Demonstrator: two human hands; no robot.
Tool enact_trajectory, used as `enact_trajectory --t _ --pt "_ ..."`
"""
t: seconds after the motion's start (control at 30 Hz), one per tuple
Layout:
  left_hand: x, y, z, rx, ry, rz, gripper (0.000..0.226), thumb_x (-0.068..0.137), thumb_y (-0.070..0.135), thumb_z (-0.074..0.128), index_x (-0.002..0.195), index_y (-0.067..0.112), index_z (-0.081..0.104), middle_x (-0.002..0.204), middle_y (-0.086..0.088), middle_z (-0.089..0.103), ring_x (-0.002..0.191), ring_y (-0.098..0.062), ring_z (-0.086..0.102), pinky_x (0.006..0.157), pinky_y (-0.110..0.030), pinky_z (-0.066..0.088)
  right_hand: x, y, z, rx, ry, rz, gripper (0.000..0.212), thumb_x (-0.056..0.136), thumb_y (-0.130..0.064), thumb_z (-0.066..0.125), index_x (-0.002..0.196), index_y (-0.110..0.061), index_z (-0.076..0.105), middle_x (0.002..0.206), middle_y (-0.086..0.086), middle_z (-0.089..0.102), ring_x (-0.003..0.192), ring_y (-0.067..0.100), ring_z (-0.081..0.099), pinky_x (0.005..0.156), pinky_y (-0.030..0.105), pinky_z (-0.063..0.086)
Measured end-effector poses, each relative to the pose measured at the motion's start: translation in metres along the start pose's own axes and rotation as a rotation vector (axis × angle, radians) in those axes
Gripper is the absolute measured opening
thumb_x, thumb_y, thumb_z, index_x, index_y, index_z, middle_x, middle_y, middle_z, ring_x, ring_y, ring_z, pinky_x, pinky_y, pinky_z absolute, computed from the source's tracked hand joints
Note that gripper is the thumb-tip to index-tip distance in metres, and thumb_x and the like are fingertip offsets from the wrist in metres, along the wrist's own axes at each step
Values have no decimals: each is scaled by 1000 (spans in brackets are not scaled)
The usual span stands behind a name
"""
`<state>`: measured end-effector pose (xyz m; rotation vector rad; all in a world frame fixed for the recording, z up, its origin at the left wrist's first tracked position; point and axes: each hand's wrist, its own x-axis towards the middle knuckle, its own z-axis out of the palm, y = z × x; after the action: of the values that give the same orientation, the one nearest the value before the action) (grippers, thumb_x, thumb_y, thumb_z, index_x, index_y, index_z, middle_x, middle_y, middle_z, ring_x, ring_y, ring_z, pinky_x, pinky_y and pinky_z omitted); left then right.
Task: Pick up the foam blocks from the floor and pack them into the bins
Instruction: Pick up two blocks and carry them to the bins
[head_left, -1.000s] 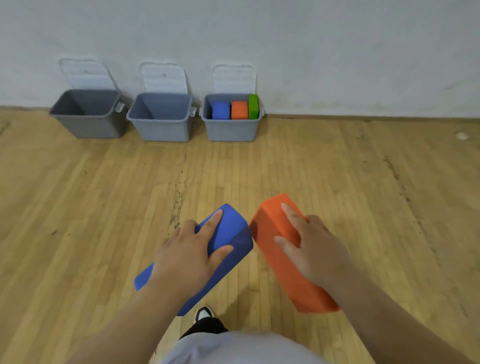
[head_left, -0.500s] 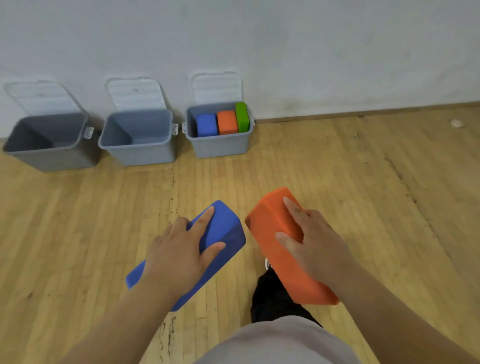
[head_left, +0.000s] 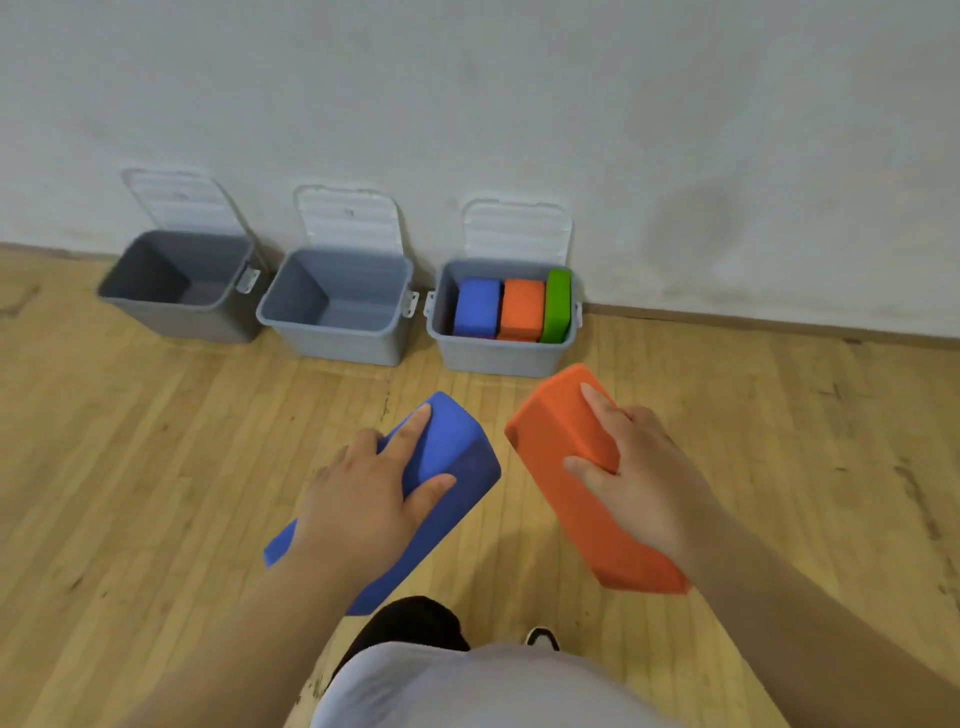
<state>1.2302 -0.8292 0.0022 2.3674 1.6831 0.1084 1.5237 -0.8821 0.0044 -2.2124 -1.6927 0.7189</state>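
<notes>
My left hand (head_left: 363, 499) grips a blue foam block (head_left: 457, 452) from above, fingers on top and thumb on its side, held in the air over the floor. My right hand (head_left: 644, 467) grips an orange foam block (head_left: 561, 431) the same way, just right of the blue one. Three grey bins stand in a row against the wall ahead. The right bin (head_left: 498, 358) holds a blue block (head_left: 477, 307), an orange block (head_left: 522, 309) and a green block (head_left: 557, 304) standing on edge. The middle bin (head_left: 332, 348) and the left bin (head_left: 176, 322) show bare insides.
Each bin's white lid leans open against the white wall (head_left: 675, 130). Worn wooden floor (head_left: 156, 467) stretches all around. My dark trouser leg (head_left: 410, 623) and a shoe (head_left: 543, 636) show below the blocks.
The bins have come closer and grown larger in view, shifting back toward the centre. Both hands keep the same hold on their blocks, carried forward toward the bins.
</notes>
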Motion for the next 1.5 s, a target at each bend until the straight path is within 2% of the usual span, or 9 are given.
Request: enact_trajectory --t 0.13,0.33,0.5,0.7,1.07,1.17,1.23,1.4,1.5 --pt "75 -18 2 -3 -12 2 79 89 79 18 157 49 -8 118 8 46 98 -13 53 87 -33 50 68 1 -2 41 -2 43 84 94 -61 57 158 -52 3 143 -3 39 122 19 51 98 37 46" --pt "210 -59 3 -11 -42 73 79 88 80 18 157 50 -8 120 8 47 100 -14 54 85 -31 50 180 -16 9 88 41 116 89 91 -57 66 160 -50 10 141 -2 44 129 21 50 107 38 42" --pt "326 -96 -23 -3 -91 158 83 85 83 13 158 49 -5 116 6 47 92 -14 54 79 -31 51 272 -47 5 162 127 198 92 84 -64 64 159 -50 12 145 -6 49 132 22 48 113 45 40" --pt "444 -121 -42 44 -163 218 83 85 82 12 157 49 -7 118 4 46 99 -16 52 86 -35 53 364 -70 -1 214 177 262 90 88 -55 68 161 -44 16 155 -6 44 137 20 46 113 42 40" --pt "617 -116 7 -68 -275 24 86 80 83 11 156 50 -11 124 6 44 101 -13 52 89 -33 51 591 -22 -10 201 17 309 85 94 -56 61 159 -49 8 153 -1 35 136 25 44 107 47 43" --pt "667 -112 23 -130 -281 -70 85 81 83 16 156 52 -9 127 7 42 103 -14 52 84 -30 48 664 -1 -4 202 -44 304 87 94 -53 63 159 -51 5 155 3 36 141 28 39 113 48 38" --pt "698 -117 42 -192 -305 -127 87 79 83 18 156 53 -8 126 7 41 103 -14 52 82 -30 46 710 14 4 198 -87 324 87 95 -50 64 160 -48 6 152 4 39 138 28 43 111 45 38" --pt "772 -140 125 -283 -412 -234 82 88 76 33 156 54 -8 129 5 40 101 -11 44 83 -29 41 812 62 66 177 -135 411 84 97 -50 61 161 -45 6 155 5 40 136 30 47 110 47 42" --pt "812 -162 201 -333 -489 -264 86 83 76 32 157 52 -5 135 3 39 102 -10 44 84 -29 40 863 107 132 139 -173 465 83 97 -57 55 159 -48 2 154 6 43 137 34 46 113 53 39"
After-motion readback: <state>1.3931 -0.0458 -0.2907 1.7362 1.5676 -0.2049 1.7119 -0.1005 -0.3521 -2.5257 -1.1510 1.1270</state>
